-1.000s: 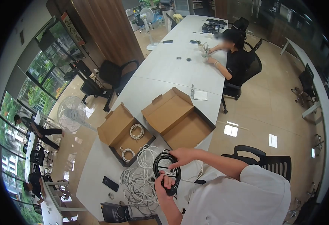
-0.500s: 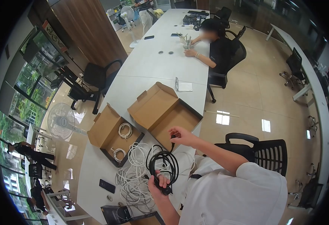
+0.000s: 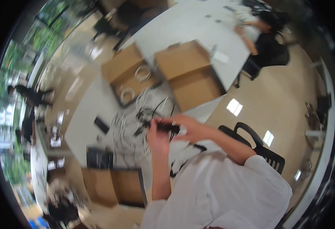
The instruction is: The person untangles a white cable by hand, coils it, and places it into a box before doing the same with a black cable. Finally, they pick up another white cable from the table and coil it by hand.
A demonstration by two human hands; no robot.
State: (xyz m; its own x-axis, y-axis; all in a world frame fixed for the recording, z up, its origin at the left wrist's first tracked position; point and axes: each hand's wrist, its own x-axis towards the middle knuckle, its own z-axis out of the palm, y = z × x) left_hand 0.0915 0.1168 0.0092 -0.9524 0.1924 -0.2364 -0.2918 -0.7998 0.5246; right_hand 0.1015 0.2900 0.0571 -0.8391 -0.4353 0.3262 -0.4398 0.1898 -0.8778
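Open-plan office; long white table (image 3: 198, 34), swivel chairs (image 3: 257, 147), co-worker (image 3: 268, 36) seated, big windows (image 3: 30, 49)

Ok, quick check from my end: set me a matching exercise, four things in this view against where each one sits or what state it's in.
Things:
1. black cable
2. white coils
3. phone
4. bigger box

Places or states:
a. inside the smaller box
b. lying flat on the table
c. open, nothing visible inside
d. gripped by the left hand and the right hand

Pairs: 1-d, 2-a, 3-b, 4-c.
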